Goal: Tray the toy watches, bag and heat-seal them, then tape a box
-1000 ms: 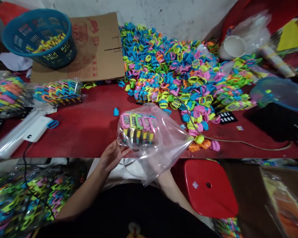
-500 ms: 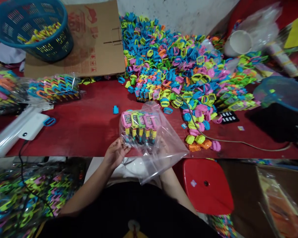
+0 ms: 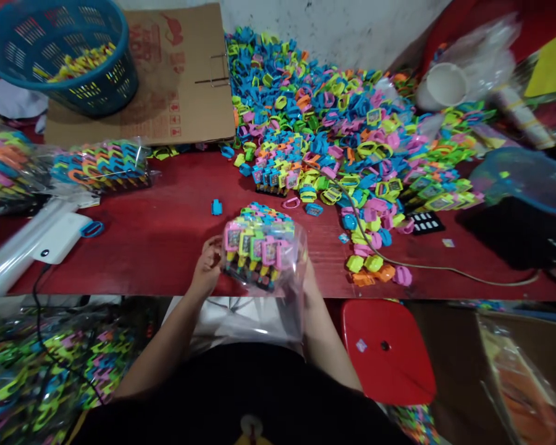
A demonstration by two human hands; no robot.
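Note:
Both my hands hold a clear plastic bag (image 3: 264,256) packed with rows of bright toy watches in pink, yellow, green and blue, just above the table's near edge. My left hand (image 3: 207,267) grips the bag's left side. My right hand (image 3: 309,281) presses against the right side, partly hidden behind the plastic. The bag's loose end hangs down towards my lap. A large heap of loose toy watches (image 3: 333,123) lies beyond my hands, and a single blue watch piece (image 3: 217,207) sits apart on the red table (image 3: 157,247).
A blue plastic basket (image 3: 60,62) of yellow pieces stands on flattened cardboard (image 3: 180,80) at the far left. Bagged bundles (image 3: 102,167) lie left, beside a white device (image 3: 58,238). A cable (image 3: 398,256) crosses the table. A red stool (image 3: 387,352) stands at lower right.
The bag has come closer to me and its loose end now hangs downward instead of spreading right. More watches show on top of the bundle, and my hands sit closer together.

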